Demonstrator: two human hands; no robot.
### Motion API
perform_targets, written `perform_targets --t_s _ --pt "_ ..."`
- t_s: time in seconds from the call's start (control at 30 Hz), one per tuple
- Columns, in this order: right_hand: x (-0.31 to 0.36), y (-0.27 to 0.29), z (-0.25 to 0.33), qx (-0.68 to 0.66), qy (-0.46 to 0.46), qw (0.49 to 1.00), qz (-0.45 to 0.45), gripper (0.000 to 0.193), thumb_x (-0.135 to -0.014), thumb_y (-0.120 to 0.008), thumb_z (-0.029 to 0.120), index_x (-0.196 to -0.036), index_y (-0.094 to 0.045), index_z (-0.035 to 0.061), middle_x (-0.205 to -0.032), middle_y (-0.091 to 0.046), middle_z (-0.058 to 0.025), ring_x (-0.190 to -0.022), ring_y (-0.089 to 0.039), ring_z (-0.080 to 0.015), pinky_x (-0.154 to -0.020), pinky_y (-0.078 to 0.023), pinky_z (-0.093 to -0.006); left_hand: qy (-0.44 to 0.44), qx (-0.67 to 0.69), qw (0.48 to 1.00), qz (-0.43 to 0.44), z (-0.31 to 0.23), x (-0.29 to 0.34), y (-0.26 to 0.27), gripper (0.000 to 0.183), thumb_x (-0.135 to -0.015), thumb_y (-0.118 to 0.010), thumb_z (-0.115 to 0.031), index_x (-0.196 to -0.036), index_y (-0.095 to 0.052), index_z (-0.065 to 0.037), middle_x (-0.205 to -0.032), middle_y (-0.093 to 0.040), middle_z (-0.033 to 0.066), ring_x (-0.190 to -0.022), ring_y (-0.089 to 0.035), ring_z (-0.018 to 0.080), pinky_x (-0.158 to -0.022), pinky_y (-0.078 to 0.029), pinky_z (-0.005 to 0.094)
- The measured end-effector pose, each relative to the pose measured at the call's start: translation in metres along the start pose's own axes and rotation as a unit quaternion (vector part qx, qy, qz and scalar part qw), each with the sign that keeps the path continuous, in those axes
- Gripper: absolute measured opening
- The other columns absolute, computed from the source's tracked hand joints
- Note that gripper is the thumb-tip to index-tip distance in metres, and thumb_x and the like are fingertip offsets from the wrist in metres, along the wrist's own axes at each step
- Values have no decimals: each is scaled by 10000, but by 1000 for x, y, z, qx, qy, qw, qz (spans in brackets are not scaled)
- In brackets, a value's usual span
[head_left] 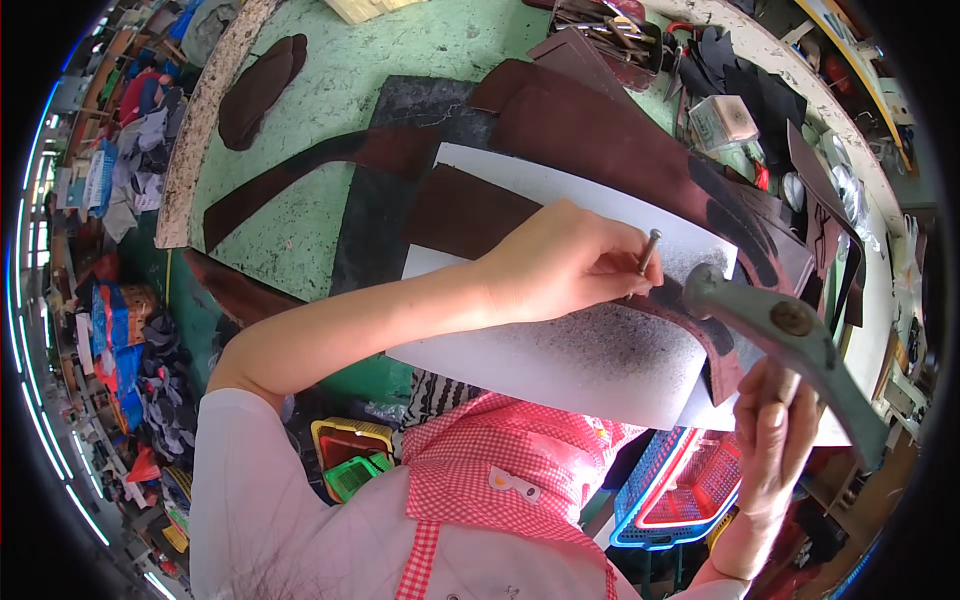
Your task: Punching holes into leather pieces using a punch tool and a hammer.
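Left hand (575,262) pinches a tilted metal punch (651,247) over a brown strip (718,345); right hand (774,420) grips a hammer (785,316), its head just right of the punch.

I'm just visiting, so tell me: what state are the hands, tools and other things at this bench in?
Left hand: closed, gripping the rod
Metal rod: held, tilted
Right hand: closed around the hammer's handle
Hammer: held, its head beside the rod
Curved brown strip: lying on the board
White board: flat, dark-speckled
Blue basket: open at the top
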State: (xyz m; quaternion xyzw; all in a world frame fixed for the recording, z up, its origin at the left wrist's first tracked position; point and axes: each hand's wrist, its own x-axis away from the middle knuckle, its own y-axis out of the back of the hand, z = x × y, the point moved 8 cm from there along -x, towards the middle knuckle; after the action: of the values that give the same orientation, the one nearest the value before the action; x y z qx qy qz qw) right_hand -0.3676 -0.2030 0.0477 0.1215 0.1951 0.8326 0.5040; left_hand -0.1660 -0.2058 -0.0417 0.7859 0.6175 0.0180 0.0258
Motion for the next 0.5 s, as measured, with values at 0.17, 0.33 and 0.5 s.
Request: perform_targets --t_s 0.17,0.33,0.5 --pt "5 12 9 11 9 999 -38 601 -960 -487 524 -1071 -471 -66 -651 -440 -8 -463 -313 -17 -415 -209 -172 -47 -67 997 -3 -7 5 -4 153 -857 -688 -80 -995 -657 -20 -889 -706 67 -810 -701 146 -722 -544 248" --pt "-5 -12 9 144 5 987 77 519 -1009 -394 447 -1121 -487 -51 -648 -427 -6 -502 -340 -24 -444 -236 -196 -110 -285 952 -11 -28 9 -3 163 -822 -708 -147 -965 -670 -80 -875 -701 32 -711 -672 240 -620 -527 279" --pt "-6 -1 12 -1 -10 1000 -30 548 -960 -445 551 -896 -447 7 -620 -401 0 -457 -298 -26 -417 -213 -193 -7 -42 999 2 -4 4 6 128 -867 -660 -45 -986 -649 0 -918 -713 73 -850 -706 144 -785 -548 240"
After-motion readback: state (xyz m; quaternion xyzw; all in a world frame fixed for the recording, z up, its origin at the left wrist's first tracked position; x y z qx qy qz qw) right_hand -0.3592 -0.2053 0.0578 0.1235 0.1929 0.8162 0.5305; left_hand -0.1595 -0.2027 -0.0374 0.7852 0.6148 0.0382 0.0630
